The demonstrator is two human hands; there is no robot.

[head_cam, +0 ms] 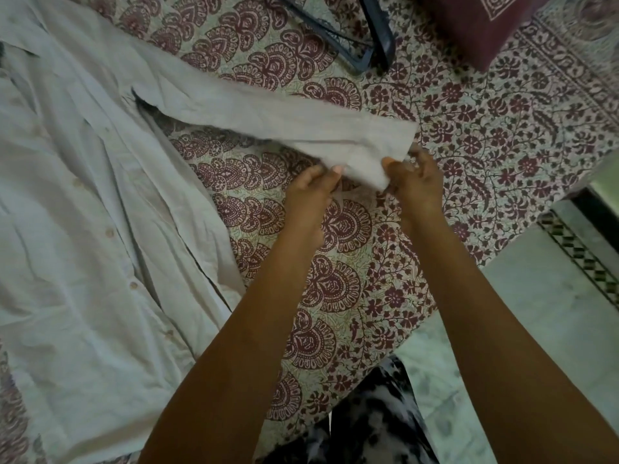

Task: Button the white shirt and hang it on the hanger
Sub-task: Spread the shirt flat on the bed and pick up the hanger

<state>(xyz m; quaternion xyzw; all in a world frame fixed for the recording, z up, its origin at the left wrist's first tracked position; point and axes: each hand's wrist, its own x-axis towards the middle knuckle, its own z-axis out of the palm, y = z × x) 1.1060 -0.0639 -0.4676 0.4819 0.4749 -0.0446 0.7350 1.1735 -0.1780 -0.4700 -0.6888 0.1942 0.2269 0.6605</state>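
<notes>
Cuff buttoning: left hand [311, 187], right hand [418, 182] fingers [336, 169] pinching white shirt [83, 202] cuff [371, 152] above bed [335, 283]; next likely needs button-to-hole alignment.

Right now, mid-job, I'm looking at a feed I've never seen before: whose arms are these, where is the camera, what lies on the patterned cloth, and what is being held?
There is no machine here. The arms belong to a person working with bare hands. The single picture comes from a camera worn on the person's head, looking forward and down.

The white shirt lies spread on a patterned bedspread, with one sleeve stretched out to the right. The left hand and the right hand both pinch that sleeve's cuff.

A dark hanger lies farther away, with no hand on it, next to a maroon cushion.
</notes>
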